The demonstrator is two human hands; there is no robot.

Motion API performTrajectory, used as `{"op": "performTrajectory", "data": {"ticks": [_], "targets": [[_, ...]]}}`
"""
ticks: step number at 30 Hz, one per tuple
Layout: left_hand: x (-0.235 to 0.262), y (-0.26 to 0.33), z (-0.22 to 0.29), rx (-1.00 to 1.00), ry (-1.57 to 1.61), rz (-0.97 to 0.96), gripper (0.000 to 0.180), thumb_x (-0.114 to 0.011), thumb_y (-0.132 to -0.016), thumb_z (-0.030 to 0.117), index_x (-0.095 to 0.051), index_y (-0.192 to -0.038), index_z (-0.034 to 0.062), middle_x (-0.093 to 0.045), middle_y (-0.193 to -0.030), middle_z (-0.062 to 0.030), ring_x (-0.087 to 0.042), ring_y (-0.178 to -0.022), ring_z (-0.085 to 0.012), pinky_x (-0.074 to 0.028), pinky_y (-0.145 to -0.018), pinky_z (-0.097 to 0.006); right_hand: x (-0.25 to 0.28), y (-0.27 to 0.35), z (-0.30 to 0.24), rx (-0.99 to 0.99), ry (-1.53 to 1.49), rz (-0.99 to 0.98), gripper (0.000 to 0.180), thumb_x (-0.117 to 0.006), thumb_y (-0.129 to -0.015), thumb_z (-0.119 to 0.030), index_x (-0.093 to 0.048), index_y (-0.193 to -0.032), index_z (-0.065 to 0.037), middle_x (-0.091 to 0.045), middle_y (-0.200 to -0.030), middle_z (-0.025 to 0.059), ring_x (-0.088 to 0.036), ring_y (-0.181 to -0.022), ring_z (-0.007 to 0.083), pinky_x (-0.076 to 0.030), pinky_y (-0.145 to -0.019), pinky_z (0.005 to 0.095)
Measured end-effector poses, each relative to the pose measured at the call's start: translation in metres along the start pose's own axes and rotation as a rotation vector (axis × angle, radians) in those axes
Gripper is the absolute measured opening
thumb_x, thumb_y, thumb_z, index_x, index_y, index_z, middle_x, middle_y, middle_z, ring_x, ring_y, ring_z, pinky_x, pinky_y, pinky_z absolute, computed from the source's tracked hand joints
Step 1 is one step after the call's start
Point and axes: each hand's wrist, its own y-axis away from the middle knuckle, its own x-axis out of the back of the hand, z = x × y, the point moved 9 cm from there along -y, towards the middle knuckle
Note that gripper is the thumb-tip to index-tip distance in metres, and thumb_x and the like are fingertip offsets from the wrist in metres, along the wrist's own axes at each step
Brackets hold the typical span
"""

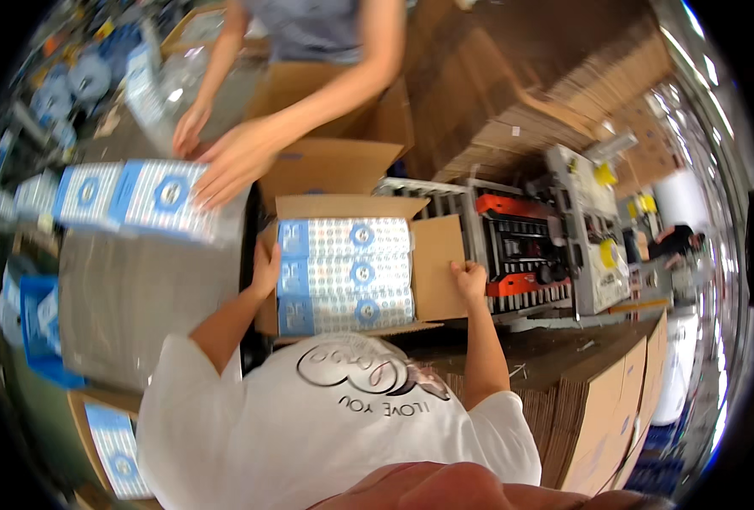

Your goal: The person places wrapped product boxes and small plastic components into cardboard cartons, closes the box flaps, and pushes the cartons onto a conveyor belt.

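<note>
An opened cardboard carton stands in front of me, its flaps folded out. Inside lie three blue-and-white patterned packs in rows, filling its visible top. My left hand grips the carton's left side, its fingertips partly hidden by the edge. On the other side, my right hand is closed on the outer edge of the right flap. Across from me, a co-worker's hands reach over more blue-and-white packs on the table to the left; the nearer hand is blurred and touches them.
Left of the carton is a grey table, with a blue bin beyond it. A roller conveyor with an orange-and-black machine stands at the right. Flattened cardboard stacks lie at near right, and more cardboard is piled at far right.
</note>
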Motion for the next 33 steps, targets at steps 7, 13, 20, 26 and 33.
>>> {"op": "performTrajectory", "data": {"ticks": [7,13,20,26,33], "targets": [[0.034,-0.087,0.014,0.183,-0.124,-0.236,0.05,-0.068,-0.086,0.026,-0.056,-0.121,-0.0066,-0.069,-0.098,-0.0245,-0.068,-0.095,-0.0354,-0.053,-0.083,-0.042,-0.061,0.038,-0.1,0.468,0.138,-0.308,0.076,-0.068,-0.086,-0.04,-0.041,-0.14,0.005,-0.047,-0.137,0.0317,-0.047,-0.127,0.0418,-0.036,-0.108,0.0465],[-0.166,0.058,0.148,-0.313,-0.797,-1.089,0.086,-0.053,-0.094,0.052,-0.019,-0.151,-0.0029,-0.024,-0.153,-0.0334,-0.016,-0.143,-0.0516,-0.013,-0.118,-0.049,-0.117,0.105,-0.102,0.537,0.673,-1.094,0.135,-0.069,-0.071,-0.074,0.009,-0.153,0.001,0.003,-0.156,0.0363,0.0,-0.147,0.0472,-0.013,-0.12,0.0448],[-0.12,-0.01,0.111,0.346,-0.171,-1.001,0.089,-0.053,-0.094,0.057,-0.012,-0.157,0.0104,-0.013,-0.162,-0.0162,-0.018,-0.145,-0.0441,-0.021,-0.116,-0.044,-0.074,0.068,-0.124,0.975,0.304,-0.756,0.13,-0.082,-0.065,-0.057,-0.005,-0.156,-0.003,-0.008,-0.16,0.0257,-0.01,-0.149,0.0397,-0.014,-0.121,0.0471],[-0.119,0.037,0.089,-0.223,-0.455,-0.525,0.086,-0.071,-0.088,0.026,-0.021,-0.155,0.0049,-0.019,-0.157,-0.0252,-0.026,-0.144,-0.0339,-0.027,-0.113,-0.046,-0.06,0.021,-0.212,1.209,0.413,-0.097,0.101,-0.078,-0.073,-0.032,-0.022,-0.152,-0.004,-0.02,-0.156,0.0252,-0.016,-0.147,0.0418,-0.015,-0.119,0.0515],[-0.122,0.012,0.105,-0.221,0.042,-0.195,0.081,-0.061,-0.091,0.006,-0.011,-0.155,0.001,-0.025,-0.156,-0.0215,-0.028,-0.142,-0.0317,-0.024,-0.116,-0.041,-0.069,0.097,-0.067,0.965,0.294,-0.171,0.083,-0.066,-0.084,-0.033,-0.027,-0.148,0.003,-0.03,-0.151,0.0273,-0.026,-0.143,0.041,-0.021,-0.118,0.0537]]}}
